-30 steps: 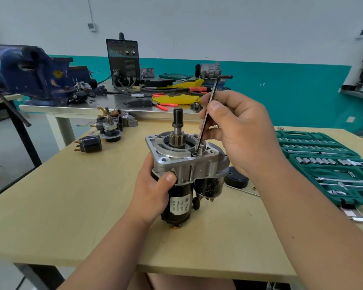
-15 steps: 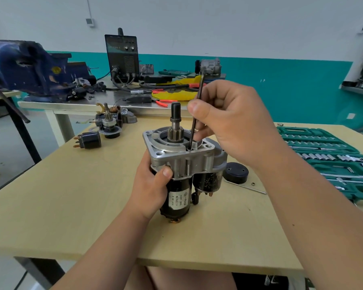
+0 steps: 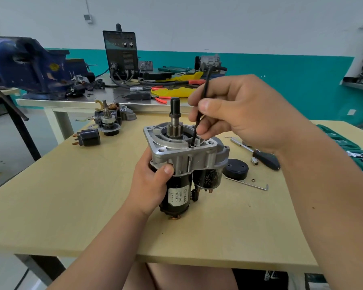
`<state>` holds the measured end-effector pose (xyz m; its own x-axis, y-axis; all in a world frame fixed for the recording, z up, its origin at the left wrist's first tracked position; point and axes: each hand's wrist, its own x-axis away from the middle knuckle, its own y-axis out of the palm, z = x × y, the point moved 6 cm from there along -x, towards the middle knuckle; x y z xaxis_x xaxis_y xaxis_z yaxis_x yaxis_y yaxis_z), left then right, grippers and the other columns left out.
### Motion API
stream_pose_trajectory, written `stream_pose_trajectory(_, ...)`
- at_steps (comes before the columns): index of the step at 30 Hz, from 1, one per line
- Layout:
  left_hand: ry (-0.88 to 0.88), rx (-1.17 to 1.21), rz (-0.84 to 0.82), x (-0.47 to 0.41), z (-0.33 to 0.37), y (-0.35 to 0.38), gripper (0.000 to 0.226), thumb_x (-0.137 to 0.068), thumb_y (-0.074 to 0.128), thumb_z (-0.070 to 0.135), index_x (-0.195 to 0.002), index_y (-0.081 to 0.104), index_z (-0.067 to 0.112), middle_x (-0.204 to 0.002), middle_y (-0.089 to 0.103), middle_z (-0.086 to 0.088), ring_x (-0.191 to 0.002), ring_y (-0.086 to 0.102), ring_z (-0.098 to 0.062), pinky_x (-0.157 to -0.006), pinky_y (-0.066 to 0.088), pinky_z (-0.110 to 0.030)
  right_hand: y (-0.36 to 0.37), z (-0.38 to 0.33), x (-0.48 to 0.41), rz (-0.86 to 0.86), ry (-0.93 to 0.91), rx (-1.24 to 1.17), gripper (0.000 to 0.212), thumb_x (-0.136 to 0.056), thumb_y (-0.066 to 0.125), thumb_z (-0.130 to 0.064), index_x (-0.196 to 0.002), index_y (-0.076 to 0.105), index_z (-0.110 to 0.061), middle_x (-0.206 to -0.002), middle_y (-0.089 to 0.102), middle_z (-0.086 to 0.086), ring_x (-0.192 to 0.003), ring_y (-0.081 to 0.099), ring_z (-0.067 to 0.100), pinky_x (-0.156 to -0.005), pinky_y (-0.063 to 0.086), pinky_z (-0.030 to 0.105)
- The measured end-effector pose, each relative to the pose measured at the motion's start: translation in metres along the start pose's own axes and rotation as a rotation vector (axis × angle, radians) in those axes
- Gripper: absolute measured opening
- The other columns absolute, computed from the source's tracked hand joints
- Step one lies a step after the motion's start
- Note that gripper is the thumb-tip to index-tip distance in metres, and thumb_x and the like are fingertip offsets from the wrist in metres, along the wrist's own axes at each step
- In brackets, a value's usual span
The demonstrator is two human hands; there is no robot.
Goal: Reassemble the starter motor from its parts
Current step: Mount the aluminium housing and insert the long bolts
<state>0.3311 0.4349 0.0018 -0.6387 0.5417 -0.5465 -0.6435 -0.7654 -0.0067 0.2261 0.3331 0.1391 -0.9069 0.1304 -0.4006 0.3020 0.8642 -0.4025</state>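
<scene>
The starter motor [image 3: 182, 164] stands upright on the wooden table [image 3: 71, 206], its grey aluminium nose housing and pinion shaft [image 3: 175, 114] pointing up. My left hand [image 3: 153, 183] grips the black motor body just under the housing. My right hand [image 3: 235, 114] pinches a black L-shaped hex key [image 3: 199, 114] between thumb and fingers. The key's tip sits in a bolt hole on the housing's top face, to the right of the shaft. The key's short arm points right above my fingers.
A black round cap [image 3: 236, 169], a second hex key [image 3: 247, 183], a small nut [image 3: 253, 180] and a screwdriver [image 3: 260, 154] lie right of the motor. A green socket set [image 3: 352, 151] sits at far right. Spare starter parts [image 3: 107, 120] and a black solenoid [image 3: 88, 138] lie far left.
My right hand has turned the hex key in the bolt hole, swinging its short arm round. The camera view has shifted slightly, showing more of the table to the right.
</scene>
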Motion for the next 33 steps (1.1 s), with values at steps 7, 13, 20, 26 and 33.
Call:
stream_pose_trajectory(7,0.01,-0.004,0.001,-0.001,0.001,0.001,0.104,-0.067,0.059,0.079,-0.127,0.051,-0.005,-0.121,0.065,-0.001,-0.114,0.061,-0.011,-0.087,0.047,-0.018,0.0,-0.002,0.003,0.025,-0.029,0.039,0.016,-0.094,0.055,-0.004,-0.085,0.066,-0.011,-0.07,0.071,0.0,-0.061,0.069,0.014,-0.057,0.056,0.023)
stream_pose_trajectory(13,-0.005,-0.025,0.005,-0.001,0.0,0.002,0.103,-0.066,0.058,0.08,-0.125,0.053,-0.004,-0.118,0.066,-0.001,-0.112,0.062,-0.011,-0.086,0.048,-0.018,0.005,-0.007,0.001,0.135,-0.084,0.238,0.02,-0.089,0.067,-0.016,-0.072,0.056,-0.014,-0.064,0.07,0.002,-0.055,0.069,0.011,-0.05,0.056,0.026)
stream_pose_trajectory(20,0.0,-0.047,0.021,0.0,0.0,0.0,0.105,-0.067,0.055,0.082,-0.125,0.053,-0.005,-0.118,0.065,0.0,-0.111,0.061,-0.007,-0.086,0.047,-0.016,0.005,0.004,0.006,0.246,-0.087,0.247,0.022,-0.088,0.068,-0.024,-0.076,0.051,-0.017,-0.053,0.061,-0.008,-0.049,0.067,0.011,-0.045,0.054,0.026)
stream_pose_trajectory(26,-0.007,-0.059,0.012,0.0,0.0,0.0,0.107,-0.066,0.054,0.083,-0.125,0.053,-0.007,-0.121,0.065,-0.006,-0.113,0.061,-0.008,-0.087,0.046,-0.015,0.013,-0.004,-0.001,0.079,-0.117,0.406,0.012,-0.094,0.057,-0.027,-0.083,0.062,-0.024,-0.063,0.059,-0.001,-0.05,0.05,0.001,-0.05,0.045,0.025)
stream_pose_trajectory(33,-0.044,-0.017,0.033,0.0,-0.006,-0.008,0.113,-0.062,0.058,0.083,-0.126,0.05,-0.009,-0.125,0.061,-0.015,-0.116,0.059,-0.018,-0.091,0.047,-0.024,0.005,0.004,0.003,-0.034,0.018,0.338,0.018,-0.097,0.053,-0.024,-0.083,0.064,-0.022,-0.071,0.071,-0.01,-0.045,0.053,0.005,-0.044,0.042,0.016)
